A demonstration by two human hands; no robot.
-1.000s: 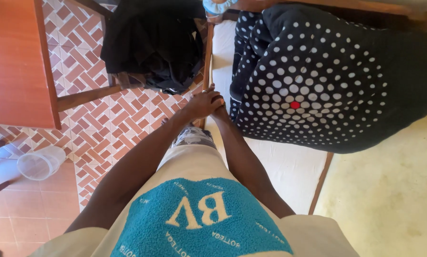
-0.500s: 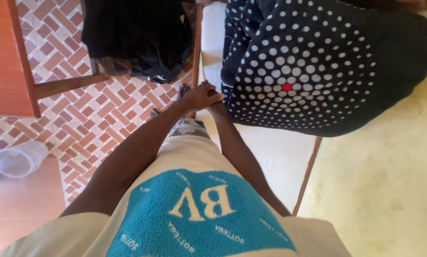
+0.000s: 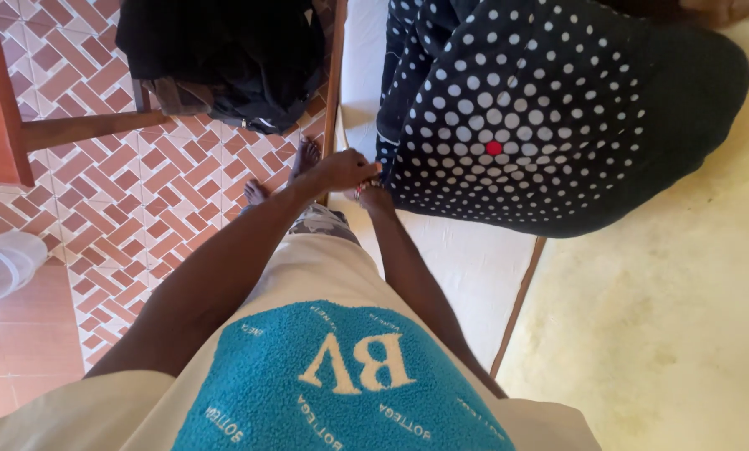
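Both hands together at center: left hand (image 3: pixel 341 169) over right hand (image 3: pixel 374 196), pinching the dotted cloth (image 3: pixel 550 108) edge. Cloth spreads toward 2 o'clock over the mattress (image 3: pixel 466 267). Black bag (image 3: pixel 224 58) at 11 o'clock.

My left hand (image 3: pixel 341 169) covers most of my right hand (image 3: pixel 374 196), so I cannot tell what my fingers grip at the dotted cloth's (image 3: pixel 541 117) edge. My feet (image 3: pixel 306 154) are partly hidden behind my arm. The clear plastic container (image 3: pixel 3 263) is cut off at the left edge.
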